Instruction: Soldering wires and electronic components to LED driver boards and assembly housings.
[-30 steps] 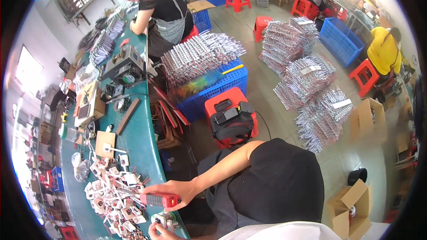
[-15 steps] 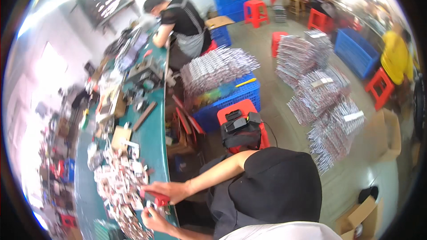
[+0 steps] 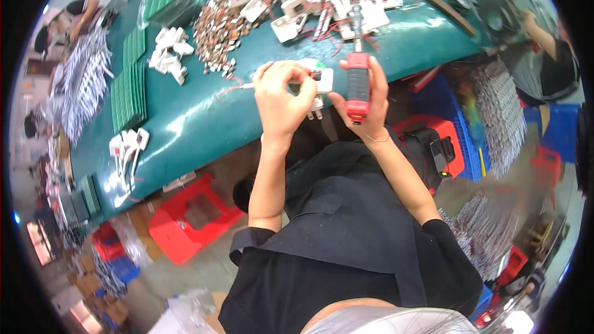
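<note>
My left hand [image 3: 279, 100] is closed at the bench's near edge, thumb and fingers curled round a small white plastic housing [image 3: 325, 80]. A green bit and a dark part show in it, and pale prongs hang below. In my right hand [image 3: 378, 96] is a red and black power screwdriver [image 3: 358, 80], its metal shaft aimed at the far side of the bench. The fingers wrap its grip, and the thumb reaches toward the housing. A thin red wire with a white end [image 3: 238, 88] shows left of my left hand.
Beyond my hands lie a heap of white plastic parts [image 3: 291, 6] and a pile of small coppery pieces [image 3: 216, 31]. Green board stacks [image 3: 129, 96] and white part clusters [image 3: 170, 52] stand left on the green bench [image 3: 198, 117]. A red stool [image 3: 192, 216] is below; people sit nearby.
The view has swung round, so the bench now spans the top instead of the left side. Both hands now appear near the middle. The screwdriver stays in my right hand, its shaft now plainly visible.
</note>
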`<state>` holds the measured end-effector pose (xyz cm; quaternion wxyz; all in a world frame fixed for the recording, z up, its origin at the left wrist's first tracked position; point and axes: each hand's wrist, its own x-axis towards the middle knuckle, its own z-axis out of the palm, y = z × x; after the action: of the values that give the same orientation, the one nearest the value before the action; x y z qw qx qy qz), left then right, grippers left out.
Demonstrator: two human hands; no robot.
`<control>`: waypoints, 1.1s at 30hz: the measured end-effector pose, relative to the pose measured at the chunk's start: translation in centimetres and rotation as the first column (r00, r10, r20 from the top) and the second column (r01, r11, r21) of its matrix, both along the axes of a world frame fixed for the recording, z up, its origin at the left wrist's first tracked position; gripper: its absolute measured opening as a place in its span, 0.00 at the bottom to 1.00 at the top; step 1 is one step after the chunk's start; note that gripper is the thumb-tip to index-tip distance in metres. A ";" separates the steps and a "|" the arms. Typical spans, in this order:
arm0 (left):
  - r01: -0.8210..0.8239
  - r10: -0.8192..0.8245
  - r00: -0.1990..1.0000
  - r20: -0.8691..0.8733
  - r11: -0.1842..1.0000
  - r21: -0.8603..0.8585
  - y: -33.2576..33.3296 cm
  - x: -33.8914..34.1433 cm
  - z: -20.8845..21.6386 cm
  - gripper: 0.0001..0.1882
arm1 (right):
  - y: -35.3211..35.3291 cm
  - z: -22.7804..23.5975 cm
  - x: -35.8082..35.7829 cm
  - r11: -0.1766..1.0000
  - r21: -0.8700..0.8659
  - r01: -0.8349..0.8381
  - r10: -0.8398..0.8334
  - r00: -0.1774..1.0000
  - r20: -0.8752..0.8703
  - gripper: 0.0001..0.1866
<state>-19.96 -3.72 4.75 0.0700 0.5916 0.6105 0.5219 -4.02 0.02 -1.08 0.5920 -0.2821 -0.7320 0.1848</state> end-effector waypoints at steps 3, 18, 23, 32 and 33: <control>0.007 -0.007 1.000 0.011 0.998 -0.067 -0.7 -0.7 -0.1 0.04 | -0.6 0.8 -0.5 0.997 -0.031 -0.064 0.065 0.997 0.049 0.47; 0.087 -0.093 0.995 -0.037 0.988 -0.130 -1.5 -1.0 0.4 0.04 | -0.8 0.5 -0.5 0.986 -0.100 -0.135 0.135 0.991 -0.002 0.46; 0.153 -0.156 0.987 -0.030 0.984 -0.088 -2.2 -1.5 0.3 0.04 | -0.5 0.7 -0.1 0.989 -0.077 -0.123 0.130 0.986 0.104 0.47; 0.032 -0.105 0.863 -0.494 0.987 -0.154 -4.1 -5.9 -0.7 0.18 | -1.1 2.1 0.4 0.925 -0.243 -0.293 0.283 0.956 -0.076 0.47; 0.053 -0.112 0.861 -0.495 0.990 -0.131 -4.2 -6.0 -0.8 0.17 | -1.1 2.7 0.2 0.921 -0.242 -0.305 0.290 0.952 -0.099 0.47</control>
<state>-25.94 -7.91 3.95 -0.0354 0.7275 0.6102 0.3116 -3.80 -1.05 1.60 0.5383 -0.2354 -0.7179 0.3734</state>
